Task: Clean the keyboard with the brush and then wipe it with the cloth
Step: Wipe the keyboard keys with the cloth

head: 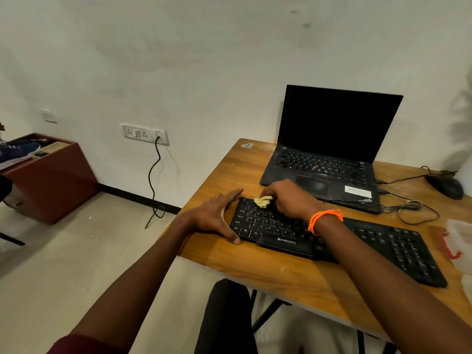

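A black keyboard lies along the front of the wooden table. My left hand rests flat against the keyboard's left end, thumb on its front corner and fingers along its far corner. My right hand, with an orange bead bracelet on the wrist, is closed on a small yellow cloth pressed onto the keys at the keyboard's upper left. No brush is in view.
An open black laptop stands just behind the keyboard. A black mouse and loose cables lie at the right. A clear plastic bag with red print sits at the right edge. A black chair seat is below the table.
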